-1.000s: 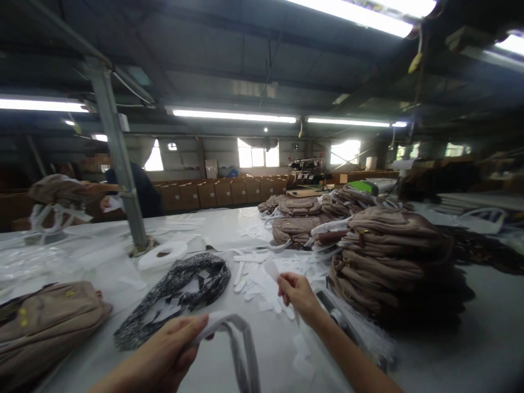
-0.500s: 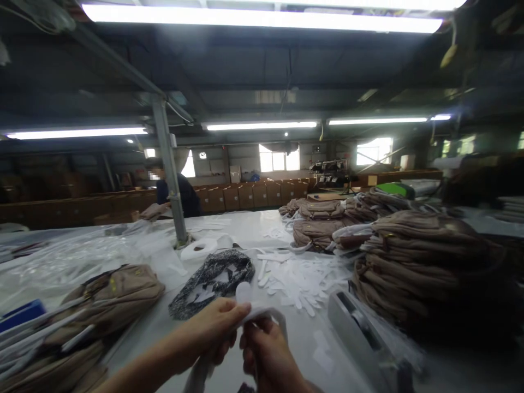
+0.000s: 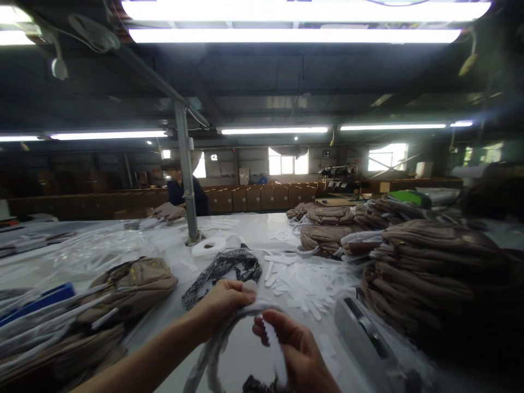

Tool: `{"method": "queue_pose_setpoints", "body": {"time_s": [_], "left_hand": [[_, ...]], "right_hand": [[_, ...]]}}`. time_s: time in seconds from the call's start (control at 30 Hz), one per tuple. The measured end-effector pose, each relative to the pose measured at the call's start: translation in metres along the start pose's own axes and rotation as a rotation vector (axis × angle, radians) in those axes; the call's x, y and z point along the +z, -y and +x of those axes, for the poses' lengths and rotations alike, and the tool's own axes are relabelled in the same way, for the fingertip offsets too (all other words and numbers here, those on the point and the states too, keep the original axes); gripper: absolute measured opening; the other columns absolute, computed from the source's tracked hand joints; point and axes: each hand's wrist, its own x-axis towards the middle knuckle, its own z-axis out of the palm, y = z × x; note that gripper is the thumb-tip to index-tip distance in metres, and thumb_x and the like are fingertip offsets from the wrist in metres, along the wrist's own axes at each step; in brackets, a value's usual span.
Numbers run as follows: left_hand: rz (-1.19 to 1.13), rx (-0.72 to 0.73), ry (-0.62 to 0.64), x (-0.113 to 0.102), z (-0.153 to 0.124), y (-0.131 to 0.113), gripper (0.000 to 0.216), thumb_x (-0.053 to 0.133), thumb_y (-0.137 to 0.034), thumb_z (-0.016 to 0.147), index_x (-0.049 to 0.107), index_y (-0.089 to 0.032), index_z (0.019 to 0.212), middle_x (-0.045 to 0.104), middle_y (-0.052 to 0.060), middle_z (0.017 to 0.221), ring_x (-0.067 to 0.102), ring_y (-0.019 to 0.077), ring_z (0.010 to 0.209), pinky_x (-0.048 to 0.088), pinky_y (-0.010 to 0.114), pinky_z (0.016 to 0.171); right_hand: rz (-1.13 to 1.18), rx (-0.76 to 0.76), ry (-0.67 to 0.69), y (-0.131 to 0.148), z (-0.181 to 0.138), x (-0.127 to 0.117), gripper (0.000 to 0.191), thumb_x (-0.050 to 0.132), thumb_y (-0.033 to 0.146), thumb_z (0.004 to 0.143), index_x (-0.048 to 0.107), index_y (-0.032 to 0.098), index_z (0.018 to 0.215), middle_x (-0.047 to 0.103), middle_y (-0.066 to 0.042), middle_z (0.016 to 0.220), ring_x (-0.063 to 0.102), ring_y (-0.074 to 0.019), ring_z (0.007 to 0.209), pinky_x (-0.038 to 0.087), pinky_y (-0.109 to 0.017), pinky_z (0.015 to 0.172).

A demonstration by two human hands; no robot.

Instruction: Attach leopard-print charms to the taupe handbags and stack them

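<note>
My left hand (image 3: 225,303) is closed on a long, looped bag strap (image 3: 215,349), pale and apparently wrapped. A rounded white end piece (image 3: 249,287) sticks up past the thumb. Right of it, my right hand (image 3: 301,346) pinches a narrow white strip (image 3: 277,352) with a toothed edge, just under the strap's curve. Below the hands, a dark speckled item (image 3: 260,384) is cut off by the bottom edge. Beyond my left hand lies a black-and-white speckled bag (image 3: 204,273) with white pieces inside.
Many white cut pieces (image 3: 307,278) lie ahead. A grey tape dispenser (image 3: 362,333) and stacked brown bags (image 3: 434,262) stand right. Another brown bag (image 3: 143,284) and a blue object (image 3: 39,303) lie left. A metal post (image 3: 188,180) rises behind; a person (image 3: 198,194) works beyond.
My right hand has moved down and right, away from my left hand, and the toothed white strip now shows in it. The strap's loop looks wider. The view has turned slightly left.
</note>
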Motion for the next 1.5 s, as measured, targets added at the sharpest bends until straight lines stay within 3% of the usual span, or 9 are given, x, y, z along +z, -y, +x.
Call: {"method": "queue_pose_setpoints", "body": {"time_s": [0.07,0.13,0.23,0.43,0.63,0.93,1.17,1.33,1.5], "left_hand": [[-0.007,0.003,-0.001,0.002,0.000,-0.002,0.023,0.073,-0.033,0.059,0.064,-0.013,0.061,0.060,0.000,0.051,0.050,0.0103,0.047,0.038,0.020,0.048],[0.016,0.025,-0.012,0.003,-0.001,-0.008,0.032,0.071,-0.043,0.063,0.063,-0.012,0.058,0.057,0.000,0.048,0.045,0.0093,0.044,0.032,0.020,0.043],[0.062,0.111,-0.039,0.004,-0.003,-0.022,0.039,0.068,-0.049,0.067,0.061,-0.013,0.057,0.049,-0.004,0.044,0.034,0.0054,0.041,0.020,0.018,0.039],[0.125,0.280,-0.133,0.011,-0.005,-0.038,0.025,0.065,-0.038,0.072,0.065,-0.014,0.072,0.053,-0.005,0.050,0.040,0.0057,0.043,0.027,0.017,0.042],[0.011,0.277,-0.164,0.015,-0.002,-0.025,0.022,0.062,-0.037,0.073,0.059,-0.015,0.073,0.055,-0.004,0.050,0.048,0.0084,0.041,0.036,0.019,0.043],[-0.041,0.349,-0.197,0.026,-0.004,-0.015,0.027,0.063,-0.043,0.072,0.057,-0.017,0.074,0.060,-0.002,0.055,0.057,0.0133,0.049,0.042,0.022,0.048],[0.199,0.481,-0.355,0.043,-0.014,-0.005,0.023,0.056,-0.042,0.079,0.060,-0.019,0.078,0.061,-0.002,0.053,0.054,0.0153,0.051,0.039,0.023,0.049],[0.380,0.541,-0.465,0.053,-0.020,-0.001,0.019,0.053,-0.037,0.081,0.064,-0.022,0.078,0.062,-0.002,0.057,0.060,0.0188,0.062,0.042,0.023,0.055],[0.306,0.488,-0.392,0.053,-0.021,-0.004,0.021,0.054,-0.039,0.082,0.063,-0.021,0.082,0.063,-0.002,0.060,0.059,0.0174,0.059,0.044,0.023,0.054]], "right_hand": [[-0.106,-0.075,-0.020,0.008,0.001,0.000,0.043,0.082,0.036,0.058,0.070,0.017,0.095,0.072,-0.009,0.085,0.067,-0.0234,0.086,0.050,-0.032,0.078],[-0.254,-0.183,-0.065,0.016,0.006,0.003,0.031,0.076,0.042,0.067,0.072,0.017,0.084,0.069,-0.006,0.075,0.064,-0.0145,0.061,0.050,-0.025,0.059],[-0.350,-0.297,-0.080,0.030,0.014,0.012,0.029,0.070,0.044,0.073,0.071,0.015,0.074,0.064,-0.004,0.076,0.051,-0.0056,0.044,0.038,-0.018,0.039],[-0.228,-0.195,-0.056,0.048,0.030,0.039,0.034,0.070,0.044,0.074,0.062,0.013,0.084,0.063,-0.002,0.063,0.063,-0.0119,0.053,0.049,-0.018,0.045],[-0.344,-0.105,-0.059,0.046,0.040,0.041,0.049,0.064,0.059,0.070,0.059,0.011,0.070,0.055,0.002,0.045,0.052,-0.0086,0.032,0.034,-0.013,0.027],[-0.549,-0.144,-0.262,0.038,0.050,0.039,0.045,0.065,0.057,0.068,0.061,0.012,0.066,0.057,0.001,0.047,0.044,-0.0065,0.027,0.026,-0.014,0.023],[-0.544,-0.251,-0.347,0.030,0.048,0.035,0.037,0.069,0.051,0.067,0.060,0.015,0.063,0.052,0.004,0.043,0.037,-0.0061,0.030,0.025,-0.017,0.027],[-0.487,-0.302,-0.388,0.030,0.047,0.034,0.033,0.071,0.043,0.065,0.058,0.015,0.055,0.054,0.002,0.046,0.045,-0.0087,0.040,0.035,-0.019,0.037],[-0.279,-0.159,-0.223,0.038,0.043,0.031,0.039,0.069,0.050,0.065,0.058,0.013,0.061,0.054,0.002,0.046,0.045,-0.0069,0.036,0.032,-0.018,0.035]]}}
